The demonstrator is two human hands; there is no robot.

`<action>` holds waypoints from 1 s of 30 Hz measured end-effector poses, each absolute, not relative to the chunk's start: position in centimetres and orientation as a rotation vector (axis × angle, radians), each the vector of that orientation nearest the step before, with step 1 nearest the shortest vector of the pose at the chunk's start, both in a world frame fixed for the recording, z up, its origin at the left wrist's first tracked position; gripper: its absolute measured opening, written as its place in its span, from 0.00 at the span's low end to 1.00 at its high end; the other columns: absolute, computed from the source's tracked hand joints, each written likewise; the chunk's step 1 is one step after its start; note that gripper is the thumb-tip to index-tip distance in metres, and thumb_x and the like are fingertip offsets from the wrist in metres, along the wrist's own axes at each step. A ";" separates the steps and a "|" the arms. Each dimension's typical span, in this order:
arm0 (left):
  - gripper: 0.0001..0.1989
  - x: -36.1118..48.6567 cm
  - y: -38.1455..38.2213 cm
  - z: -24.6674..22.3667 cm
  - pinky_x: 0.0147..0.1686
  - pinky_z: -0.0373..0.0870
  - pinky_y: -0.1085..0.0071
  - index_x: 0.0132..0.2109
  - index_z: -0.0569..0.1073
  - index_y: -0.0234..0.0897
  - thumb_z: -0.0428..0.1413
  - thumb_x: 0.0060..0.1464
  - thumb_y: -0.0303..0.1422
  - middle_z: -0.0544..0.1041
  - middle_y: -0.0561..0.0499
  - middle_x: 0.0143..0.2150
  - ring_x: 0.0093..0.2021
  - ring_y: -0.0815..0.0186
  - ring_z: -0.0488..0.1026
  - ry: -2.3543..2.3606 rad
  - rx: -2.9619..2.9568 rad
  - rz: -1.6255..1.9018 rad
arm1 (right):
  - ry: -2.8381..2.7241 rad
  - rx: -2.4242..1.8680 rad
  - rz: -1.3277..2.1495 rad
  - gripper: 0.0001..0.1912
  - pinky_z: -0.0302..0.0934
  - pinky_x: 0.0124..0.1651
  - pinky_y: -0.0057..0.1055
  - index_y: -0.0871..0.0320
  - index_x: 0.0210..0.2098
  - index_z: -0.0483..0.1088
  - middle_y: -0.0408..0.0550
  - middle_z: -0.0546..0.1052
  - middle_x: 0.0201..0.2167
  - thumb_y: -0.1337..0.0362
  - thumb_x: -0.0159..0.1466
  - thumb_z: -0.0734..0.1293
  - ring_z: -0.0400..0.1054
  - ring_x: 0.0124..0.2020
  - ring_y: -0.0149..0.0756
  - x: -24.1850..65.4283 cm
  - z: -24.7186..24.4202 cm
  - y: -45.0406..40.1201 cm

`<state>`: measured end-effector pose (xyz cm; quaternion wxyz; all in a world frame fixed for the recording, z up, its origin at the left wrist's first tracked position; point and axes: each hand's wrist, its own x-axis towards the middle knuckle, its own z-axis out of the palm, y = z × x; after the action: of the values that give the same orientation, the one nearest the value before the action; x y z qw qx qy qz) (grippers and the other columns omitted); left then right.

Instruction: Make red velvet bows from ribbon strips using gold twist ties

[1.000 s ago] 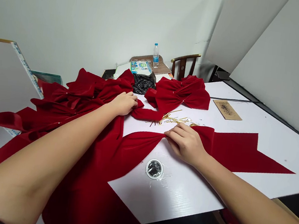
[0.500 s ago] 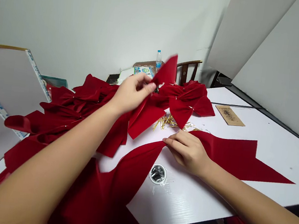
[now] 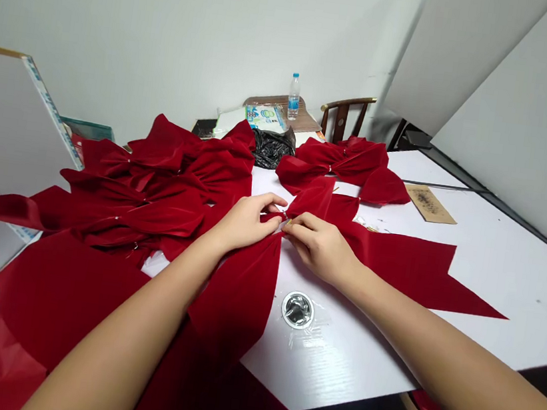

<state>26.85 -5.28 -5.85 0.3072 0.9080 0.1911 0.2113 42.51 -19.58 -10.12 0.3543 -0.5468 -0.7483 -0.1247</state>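
Head view: my two hands pinch the gathered middle of a red velvet bow (image 3: 235, 301) on the worktop (image 3: 492, 308).

My left hand (image 3: 246, 221) and right hand (image 3: 318, 246) meet at the knot, narrowly closed on the folds, with the left fingers (image 3: 273, 208) and right fingers (image 3: 301, 225) nearly touching; a small gold tip shows between them. The bow's tails spread toward me and to the right across the white surface. A round foil-centred disc (image 3: 297, 310) lies near my right wrist. Finished red bows (image 3: 156, 176) heap to the left, another bow (image 3: 339, 163) sits ahead, with a black plastic bag (image 3: 271, 149) between them, and a brown card strip (image 3: 429, 204) lies farther right.
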 end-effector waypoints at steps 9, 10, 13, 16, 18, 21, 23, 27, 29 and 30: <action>0.08 26.6 -5.7 -5.9 0.49 0.77 0.65 0.43 0.81 0.37 0.60 0.57 0.32 0.85 0.49 0.43 0.44 0.61 0.82 0.328 2.384 0.525 | -1.848 -1.456 -0.536 0.12 0.65 0.35 0.30 0.62 0.39 0.76 0.51 0.79 0.33 0.63 0.74 0.63 0.71 0.32 0.34 43.5 -10.9 -20.3; 0.08 26.6 -5.9 -5.8 0.49 0.77 0.65 0.44 0.81 0.38 0.60 0.58 0.32 0.85 0.49 0.44 0.44 0.61 0.82 0.297 2.441 0.533 | -1.853 -1.459 -0.536 0.12 0.64 0.34 0.29 0.63 0.39 0.75 0.51 0.78 0.32 0.64 0.74 0.63 0.70 0.31 0.34 43.5 -10.8 -20.3; 0.09 26.5 -6.4 -5.1 0.48 0.76 0.65 0.46 0.81 0.38 0.58 0.61 0.31 0.85 0.49 0.45 0.44 0.60 0.82 0.220 2.644 0.568 | -1.871 -1.446 -0.539 0.12 0.63 0.33 0.28 0.63 0.37 0.75 0.50 0.78 0.31 0.66 0.74 0.63 0.70 0.31 0.33 43.3 -10.4 -20.6; 0.09 26.5 -6.8 -4.5 0.48 0.74 0.63 0.48 0.80 0.38 0.58 0.63 0.31 0.85 0.48 0.46 0.45 0.58 0.81 0.169 2.788 0.582 | -1.858 -1.398 -0.574 0.11 0.64 0.35 0.27 0.62 0.38 0.75 0.50 0.79 0.34 0.67 0.74 0.63 0.72 0.34 0.32 43.3 -10.3 -20.9; 0.09 26.5 -6.9 -4.3 0.48 0.73 0.62 0.48 0.80 0.37 0.57 0.63 0.31 0.85 0.48 0.46 0.46 0.57 0.81 0.140 2.836 0.567 | -1.836 -1.397 -0.590 0.11 0.64 0.35 0.26 0.61 0.39 0.76 0.50 0.79 0.37 0.66 0.74 0.63 0.72 0.35 0.31 43.3 -10.4 -21.0; 0.09 26.4 -7.1 -4.2 0.48 0.71 0.61 0.48 0.79 0.37 0.58 0.64 0.31 0.85 0.48 0.45 0.46 0.57 0.80 0.096 2.895 0.534 | -1.821 -1.418 -0.591 0.12 0.62 0.33 0.25 0.58 0.39 0.77 0.49 0.77 0.37 0.66 0.74 0.62 0.71 0.35 0.30 43.3 -10.7 -21.0; 0.09 26.4 -7.2 -4.2 0.48 0.70 0.60 0.49 0.79 0.37 0.57 0.65 0.31 0.84 0.48 0.45 0.46 0.56 0.80 0.079 2.935 0.512 | -1.809 -1.405 -0.597 0.11 0.62 0.33 0.25 0.59 0.39 0.76 0.49 0.77 0.36 0.67 0.74 0.62 0.71 0.34 0.30 43.4 -10.9 -20.9; 0.10 26.4 -7.3 -4.2 0.47 0.68 0.60 0.50 0.78 0.37 0.55 0.66 0.32 0.84 0.47 0.45 0.45 0.56 0.79 0.056 2.996 0.521 | -1.773 -1.378 -0.649 0.09 0.63 0.33 0.25 0.60 0.38 0.74 0.48 0.76 0.33 0.66 0.73 0.64 0.71 0.31 0.30 43.5 -11.0 -20.9; 0.10 26.4 -7.3 -4.3 0.46 0.68 0.60 0.49 0.79 0.37 0.54 0.67 0.33 0.84 0.47 0.43 0.44 0.57 0.79 0.036 3.033 0.546 | -1.769 -1.357 -0.648 0.10 0.65 0.33 0.25 0.60 0.37 0.74 0.49 0.77 0.33 0.64 0.73 0.64 0.71 0.31 0.30 43.6 -10.9 -20.8; 0.10 26.4 -7.3 -4.4 0.46 0.67 0.60 0.49 0.79 0.37 0.54 0.68 0.33 0.84 0.47 0.43 0.44 0.57 0.79 0.031 3.048 0.559 | -1.769 -1.342 -0.644 0.10 0.66 0.34 0.26 0.60 0.37 0.74 0.49 0.77 0.34 0.64 0.73 0.64 0.71 0.31 0.31 43.6 -10.9 -20.8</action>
<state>26.37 -7.25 -4.37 0.0212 0.9833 0.0099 0.1805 43.61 -20.81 -10.94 0.4031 -0.5313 -0.7001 -0.2551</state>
